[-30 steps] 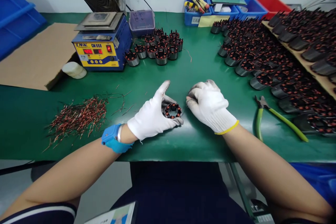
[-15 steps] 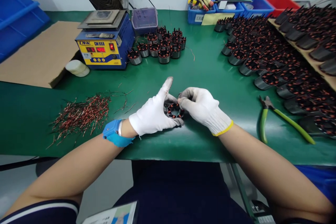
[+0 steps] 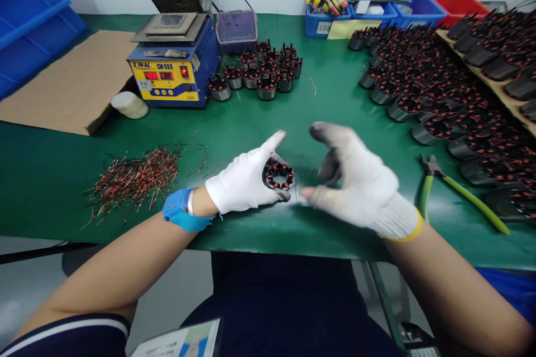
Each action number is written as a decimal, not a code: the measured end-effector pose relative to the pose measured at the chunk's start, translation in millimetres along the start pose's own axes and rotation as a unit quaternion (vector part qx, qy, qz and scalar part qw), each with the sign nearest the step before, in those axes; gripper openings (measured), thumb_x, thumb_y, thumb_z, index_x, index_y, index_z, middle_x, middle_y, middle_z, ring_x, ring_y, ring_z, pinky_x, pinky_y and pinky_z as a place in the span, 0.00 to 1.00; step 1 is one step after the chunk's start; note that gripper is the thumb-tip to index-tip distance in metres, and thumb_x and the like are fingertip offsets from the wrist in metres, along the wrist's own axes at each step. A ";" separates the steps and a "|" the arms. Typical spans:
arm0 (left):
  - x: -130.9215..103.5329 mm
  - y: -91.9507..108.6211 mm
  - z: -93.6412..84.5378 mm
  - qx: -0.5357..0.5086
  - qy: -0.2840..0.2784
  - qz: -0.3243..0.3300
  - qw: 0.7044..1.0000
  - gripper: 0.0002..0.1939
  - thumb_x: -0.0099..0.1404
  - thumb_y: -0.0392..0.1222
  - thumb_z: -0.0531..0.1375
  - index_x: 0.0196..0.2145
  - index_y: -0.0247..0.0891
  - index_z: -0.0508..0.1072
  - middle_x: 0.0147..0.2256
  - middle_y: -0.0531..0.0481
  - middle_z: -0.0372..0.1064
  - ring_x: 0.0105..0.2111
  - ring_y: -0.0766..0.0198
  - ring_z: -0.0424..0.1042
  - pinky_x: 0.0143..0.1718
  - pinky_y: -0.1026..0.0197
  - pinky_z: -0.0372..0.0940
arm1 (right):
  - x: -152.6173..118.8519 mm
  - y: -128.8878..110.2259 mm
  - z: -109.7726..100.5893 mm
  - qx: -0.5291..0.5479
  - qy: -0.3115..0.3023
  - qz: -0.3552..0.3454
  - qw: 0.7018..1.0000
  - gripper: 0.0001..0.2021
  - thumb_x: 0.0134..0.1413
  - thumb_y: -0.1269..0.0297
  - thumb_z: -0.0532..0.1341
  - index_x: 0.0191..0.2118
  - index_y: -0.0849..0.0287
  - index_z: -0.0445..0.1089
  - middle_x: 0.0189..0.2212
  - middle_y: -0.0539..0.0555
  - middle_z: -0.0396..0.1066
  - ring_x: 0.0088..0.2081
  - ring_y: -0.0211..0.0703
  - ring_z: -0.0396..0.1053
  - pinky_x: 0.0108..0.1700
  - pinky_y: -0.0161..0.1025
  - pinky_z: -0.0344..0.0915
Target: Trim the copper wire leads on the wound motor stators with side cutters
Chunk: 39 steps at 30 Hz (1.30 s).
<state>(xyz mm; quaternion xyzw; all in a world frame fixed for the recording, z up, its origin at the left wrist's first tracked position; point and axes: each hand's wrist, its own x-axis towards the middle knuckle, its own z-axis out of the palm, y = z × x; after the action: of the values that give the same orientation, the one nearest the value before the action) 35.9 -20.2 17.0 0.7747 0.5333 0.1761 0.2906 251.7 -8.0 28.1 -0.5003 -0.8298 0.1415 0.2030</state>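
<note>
My left hand [image 3: 251, 178], in a white glove with dark fingertips, is wrapped round a ring-shaped motor stator [image 3: 280, 176] with copper windings, its round opening facing up. To the right of the stator, my gloved right hand [image 3: 355, 178] is off the part, slightly blurred, with its thumb and fingers spread and nothing between them. Thin wire ends stick out at the stator's right side. Green-handled cutters [image 3: 433, 166] lie open on the table beyond my right hand.
Left of my hands lies a pile of copper wire clippings [image 3: 136, 181]. Behind are a blue and yellow solder unit [image 3: 167, 78], a white round container [image 3: 129, 105] and a stator cluster [image 3: 267, 75]. Many stators [image 3: 435, 100] fill the right side. Bins [image 3: 326, 25] stand at the back.
My right hand has let go of the stator's edge, moved right and opened. My left hand still holds the stator. The whole view has shifted slightly.
</note>
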 end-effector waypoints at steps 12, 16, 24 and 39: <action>-1.7 -1.6 4.4 0.065 0.033 0.062 0.995 0.37 0.53 0.57 0.66 0.56 0.37 0.66 0.49 0.43 0.70 0.47 0.53 0.70 0.50 0.52 0.65 | 8.6 13.5 18.6 0.022 -0.170 -0.055 0.984 0.12 0.60 0.58 0.55 0.43 0.50 0.74 0.37 0.50 0.77 0.37 0.45 0.72 0.32 0.37 0.56; -2.5 4.1 8.8 0.033 0.057 0.113 0.991 0.21 0.62 0.50 0.62 0.49 0.35 0.71 0.43 0.46 0.73 0.41 0.61 0.71 0.46 0.58 0.66 | 10.3 13.5 12.1 0.010 -0.188 -0.071 0.979 0.12 0.59 0.58 0.55 0.40 0.52 0.75 0.34 0.49 0.77 0.34 0.43 0.72 0.30 0.36 0.55; -5.8 6.2 12.2 0.067 0.044 0.121 0.989 0.18 0.63 0.43 0.59 0.49 0.34 0.68 0.44 0.45 0.70 0.43 0.58 0.68 0.46 0.54 0.64 | 4.9 19.0 -19.8 -0.084 -0.170 -0.104 0.976 0.14 0.61 0.57 0.52 0.38 0.52 0.74 0.30 0.48 0.75 0.31 0.42 0.70 0.28 0.36 0.52; 4.0 9.2 32.9 0.080 0.127 0.092 0.984 0.04 0.56 0.36 0.53 0.31 0.38 0.66 0.31 0.48 0.67 0.34 0.59 0.64 0.36 0.56 0.63 | 38.0 29.2 4.5 0.163 -0.145 0.065 0.974 0.20 0.52 0.51 0.61 0.49 0.54 0.72 0.40 0.52 0.77 0.35 0.42 0.72 0.32 0.35 0.63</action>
<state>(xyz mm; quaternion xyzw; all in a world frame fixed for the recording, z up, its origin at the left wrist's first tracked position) 63.2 -27.5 -2.7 0.8125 0.5050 0.2554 0.1400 256.3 39.0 18.8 -0.4875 -0.7817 0.3589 0.1500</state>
